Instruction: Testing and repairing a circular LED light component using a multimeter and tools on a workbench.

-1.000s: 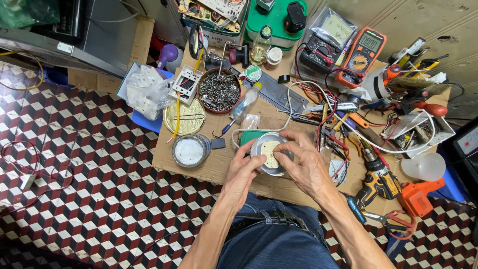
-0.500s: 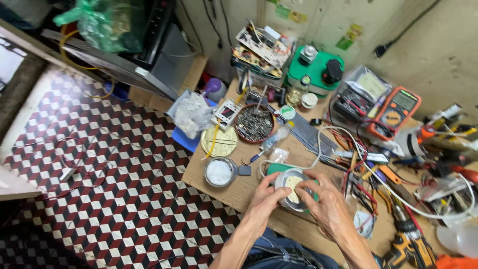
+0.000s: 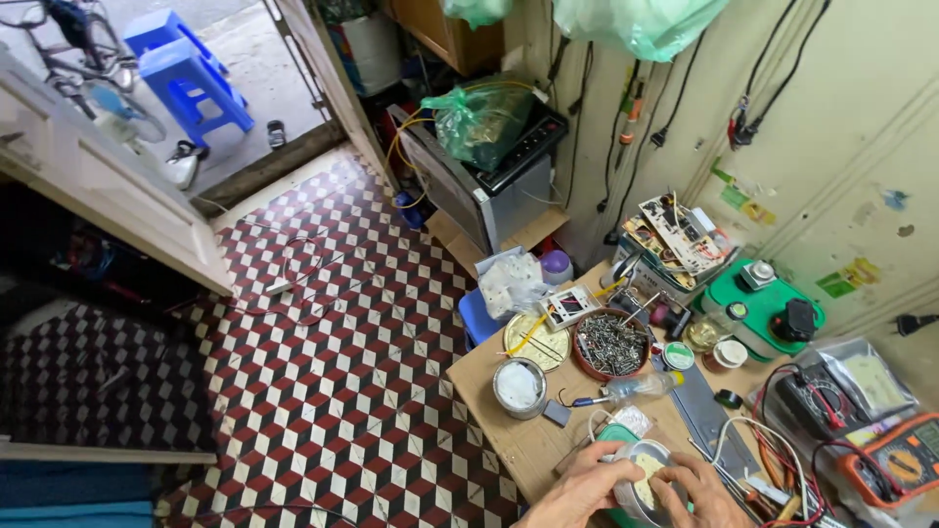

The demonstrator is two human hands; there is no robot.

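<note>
Working over a small round metal tin [image 3: 641,469] at about five o'clock in the head view, both hands are closing around it: the left hand [image 3: 584,489] is cupping its near side, and the right hand [image 3: 696,492] is pressing fingers [image 3: 673,476] onto its pale contents. The tin is sitting open on the wooden tabletop [image 3: 523,440], with no lid on it, so the job looks underway rather than finished; what is being done inside is too small to tell.

Counting outward from the tin: one lidded round tin [image 3: 519,387] is lying at eleven o'clock, one bowl of screws [image 3: 610,344] at twelve, one yellow disc [image 3: 536,339] beside it, one orange multimeter [image 3: 898,466] at three, one green box [image 3: 765,308] at two. Two blue stools [image 3: 186,68] are standing far off at ten o'clock.
</note>
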